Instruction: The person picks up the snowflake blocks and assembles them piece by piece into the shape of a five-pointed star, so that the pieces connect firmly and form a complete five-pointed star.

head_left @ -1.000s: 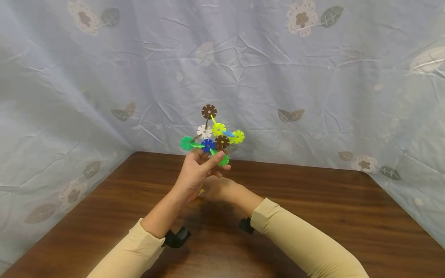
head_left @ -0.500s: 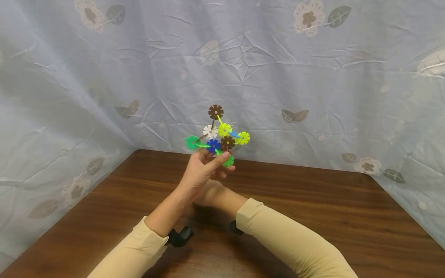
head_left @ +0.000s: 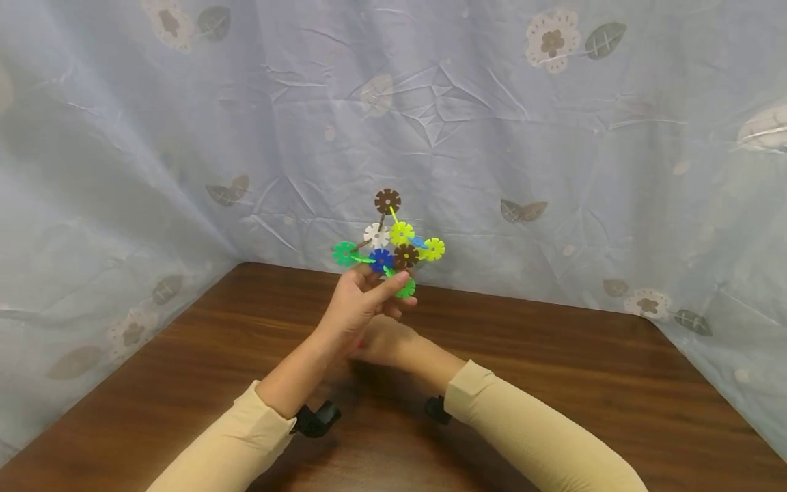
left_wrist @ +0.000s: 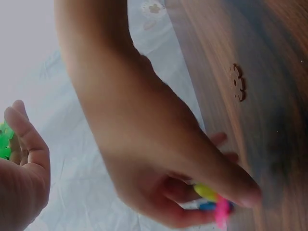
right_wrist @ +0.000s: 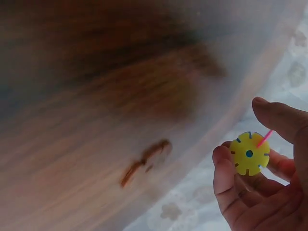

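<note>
My left hand [head_left: 353, 307] holds up a construction of interlocked snowflake discs. A brown disc [head_left: 387, 201] tops it, above a white disc [head_left: 376, 236] and a yellow-green disc [head_left: 402, 234]. A green disc [head_left: 344, 253] sits at its left, a blue disc [head_left: 381, 260] low in the middle. The thumb presses by the bright green disc [head_left: 405, 287] at the bottom. Behind and below the left wrist, my right hand [head_left: 390, 342] grips several loose discs: in the right wrist view a yellow disc [right_wrist: 249, 154] with a pink one edge-on; blue shows too in the left wrist view.
A single brown disc [left_wrist: 236, 83] lies on the dark wooden table [head_left: 553, 383]; the right wrist view shows the table blurred. Pale floral curtain [head_left: 455, 137] hangs behind and along both sides. Black wrist straps [head_left: 316, 418] stick out under the cuffs.
My right hand went further left behind the left wrist, then back to the right; red-pink now shows at its fingers where yellow showed before. The left hand keeps its hold, the view having shifted slightly.
</note>
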Motion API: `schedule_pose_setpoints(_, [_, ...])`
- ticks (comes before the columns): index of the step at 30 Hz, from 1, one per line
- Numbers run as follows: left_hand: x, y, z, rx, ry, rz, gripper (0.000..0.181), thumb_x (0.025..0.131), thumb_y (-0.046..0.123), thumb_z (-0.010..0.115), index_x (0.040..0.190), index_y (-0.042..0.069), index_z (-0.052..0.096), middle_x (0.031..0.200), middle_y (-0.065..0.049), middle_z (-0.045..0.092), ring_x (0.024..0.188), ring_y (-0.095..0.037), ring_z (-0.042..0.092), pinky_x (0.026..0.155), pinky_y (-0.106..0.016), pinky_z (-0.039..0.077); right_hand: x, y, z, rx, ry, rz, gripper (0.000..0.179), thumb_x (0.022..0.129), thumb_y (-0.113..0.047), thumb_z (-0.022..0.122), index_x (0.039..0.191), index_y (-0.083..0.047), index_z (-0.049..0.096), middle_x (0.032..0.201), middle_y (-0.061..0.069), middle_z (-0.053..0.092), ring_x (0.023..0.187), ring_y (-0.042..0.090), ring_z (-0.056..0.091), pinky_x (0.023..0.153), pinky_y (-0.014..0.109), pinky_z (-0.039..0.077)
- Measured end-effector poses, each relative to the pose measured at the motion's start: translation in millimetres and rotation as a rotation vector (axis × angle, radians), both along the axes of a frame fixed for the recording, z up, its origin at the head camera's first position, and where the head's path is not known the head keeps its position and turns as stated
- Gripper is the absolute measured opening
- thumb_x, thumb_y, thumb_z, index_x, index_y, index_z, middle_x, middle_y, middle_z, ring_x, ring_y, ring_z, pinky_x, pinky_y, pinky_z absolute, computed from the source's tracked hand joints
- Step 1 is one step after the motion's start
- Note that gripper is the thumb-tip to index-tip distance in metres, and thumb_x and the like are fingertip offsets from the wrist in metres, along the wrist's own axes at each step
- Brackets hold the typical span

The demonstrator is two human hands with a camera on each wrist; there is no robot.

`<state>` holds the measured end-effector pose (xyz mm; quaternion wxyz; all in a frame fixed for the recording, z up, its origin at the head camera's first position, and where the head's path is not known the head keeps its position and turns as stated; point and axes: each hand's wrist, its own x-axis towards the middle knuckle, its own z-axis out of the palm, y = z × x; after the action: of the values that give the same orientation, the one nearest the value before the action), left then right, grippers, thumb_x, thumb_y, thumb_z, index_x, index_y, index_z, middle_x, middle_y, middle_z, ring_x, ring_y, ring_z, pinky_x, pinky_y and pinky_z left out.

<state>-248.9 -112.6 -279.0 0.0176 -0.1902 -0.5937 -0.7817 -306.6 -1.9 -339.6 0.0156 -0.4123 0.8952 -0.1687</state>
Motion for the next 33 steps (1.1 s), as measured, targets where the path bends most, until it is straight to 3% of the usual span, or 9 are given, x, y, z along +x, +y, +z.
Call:
schedule_pose_setpoints(3, [-1.0,-1.3,-1.1,0.007,-0.002,-0.017,0.024,0.102,0.012,0.066,0.123,0.004,0.06,0.099,0.004,0.076,0.078,-0.014,0.079,0.067,-0.028,0.061,6.7,9.4,6.4,-0.002,0.008,-0.05,0.01,0.093,-0.019,0.074,0.096,-0.01,0.07,0.086,-0.004,0.069,0.082,0.01,0.061,0.077,0.024,0.053])
schedule_pose_setpoints(5, [-1.3,-1.2,-0.9,0.0,-0.011,-0.031,0.029,0.102,0.013,0.066,0.128,0.003,0.059,0.103,0.002,0.074,0.08,-0.014,0.079,0.069,-0.029,0.062,14.1,22.3,11.7,-0.037,0.029,-0.085,0.026,0.095,-0.019,0.075,0.119,-0.01,0.071,0.108,0.001,0.075,0.098,0.015,0.069,0.089,0.032,0.058])
schedule_pose_setpoints(7, [-1.8,-0.8,-0.6,-0.008,-0.012,-0.041,0.032,0.102,0.014,0.066,0.13,0.002,0.058,0.104,0.001,0.074,0.081,-0.015,0.079,0.073,-0.03,0.063,21.7,36.8,17.8,-0.082,0.031,-0.108,0.037,0.096,-0.015,0.074,0.132,-0.01,0.067,0.119,0.005,0.075,0.102,0.019,0.071,0.089,0.036,0.06])
schedule_pose_setpoints(12, [-2.7,-0.8,-1.2,-0.031,0.021,-0.042,0.026,0.102,0.014,0.066,0.124,0.002,0.062,0.096,0.003,0.075,0.076,-0.013,0.077,0.07,-0.03,0.062,32.5,70.1,27.4,-0.254,0.058,-0.088,0.038,0.097,-0.007,0.072,0.133,-0.004,0.058,0.102,0.009,0.075,0.081,0.015,0.069,0.069,0.026,0.058])
schedule_pose_setpoints(16, [-1.0,-1.6,-1.7,-0.039,0.044,-0.036,0.026,0.102,0.013,0.065,0.125,0.002,0.063,0.097,0.006,0.076,0.075,-0.012,0.076,0.067,-0.031,0.061,38.6,91.4,35.4,-0.462,0.081,-0.096,0.04,0.097,-0.006,0.074,0.132,-0.001,0.055,0.1,0.013,0.076,0.083,0.02,0.076,0.072,0.025,0.06])
schedule_pose_setpoints(21, [-0.1,-1.5,-3.1,-0.045,0.048,-0.029,0.032,0.102,0.015,0.066,0.131,0.002,0.061,0.1,0.005,0.077,0.079,-0.013,0.078,0.067,-0.029,0.06,44.1,112.0,45.2,-0.758,-0.097,-0.111,0.034,0.099,-0.009,0.072,0.131,-0.001,0.062,0.115,0.019,0.078,0.1,0.021,0.079,0.086,0.027,0.062])
schedule_pose_setpoints(25, [0.4,-1.6,-3.3,-0.043,0.033,-0.03,0.033,0.102,0.016,0.066,0.132,0.004,0.06,0.1,0.006,0.077,0.08,-0.012,0.078,0.068,-0.029,0.06,49.1,122.4,53.2,-0.92,-0.299,-0.107,0.03,0.104,-0.013,0.066,0.133,-0.01,0.065,0.12,0.009,0.076,0.106,0.012,0.076,0.094,0.032,0.062])
schedule_pose_setpoints(28, [0.2,-1.7,-2.9,-0.033,0.023,-0.025,0.031,0.102,0.015,0.065,0.131,0.004,0.06,0.101,0.005,0.077,0.079,-0.012,0.078,0.068,-0.03,0.06,51.9,125.8,59.2,-1.03,-0.417,-0.092,0.025,0.107,-0.014,0.061,0.13,-0.019,0.068,0.116,-0.002,0.073,0.102,0.01,0.073,0.094,0.032,0.062])
schedule_pose_setpoints(33, [-0.9,-1.0,-2.9,-0.032,0.02,-0.03,0.028,0.102,0.013,0.064,0.128,0.004,0.06,0.099,0.005,0.077,0.079,-0.011,0.078,0.067,-0.028,0.059,55.0,128.4,65.1,-1.188,-0.549,-0.044,0.022,0.109,-0.014,0.055,0.124,-0.022,0.07,0.109,-0.005,0.07,0.095,0.009,0.07,0.092,0.026,0.061])
